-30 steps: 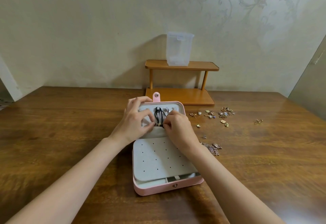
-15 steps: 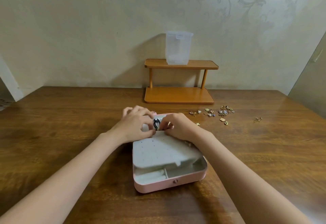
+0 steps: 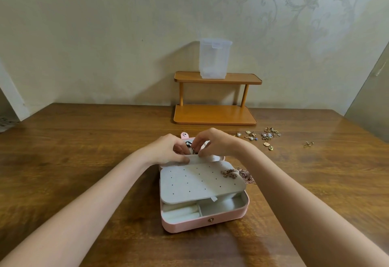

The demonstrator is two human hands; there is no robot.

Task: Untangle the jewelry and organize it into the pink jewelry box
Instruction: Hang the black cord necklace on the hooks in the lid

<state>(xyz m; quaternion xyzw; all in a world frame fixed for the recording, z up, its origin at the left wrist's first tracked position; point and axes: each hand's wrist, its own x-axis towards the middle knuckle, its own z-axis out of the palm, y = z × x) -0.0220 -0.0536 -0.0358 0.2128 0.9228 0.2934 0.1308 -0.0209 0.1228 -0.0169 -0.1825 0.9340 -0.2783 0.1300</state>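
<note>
The pink jewelry box (image 3: pixel 202 221) lies open in front of me on the wooden table. Its grey perforated panel (image 3: pixel 197 182) is tilted up over the bottom compartments. My left hand (image 3: pixel 168 151) and my right hand (image 3: pixel 219 143) meet at the box's far part, fingers pinched on a dark looped piece of jewelry (image 3: pixel 189 146) against the lid's inside. A tangled rose-gold chain (image 3: pixel 237 175) rests at the panel's right edge, partly on the table. Loose gold earrings and charms (image 3: pixel 263 137) lie scattered to the right.
A small two-tier wooden shelf (image 3: pixel 214 115) stands at the back against the wall, with a clear plastic container (image 3: pixel 213 58) on its top. One more small gold piece (image 3: pixel 308 143) lies alone far right on the table.
The perforated panel has lifted and tilted, exposing the bottom compartments. Both hands moved farther back over the lid with the dark piece. The tangled chain now shows at the panel's right edge.
</note>
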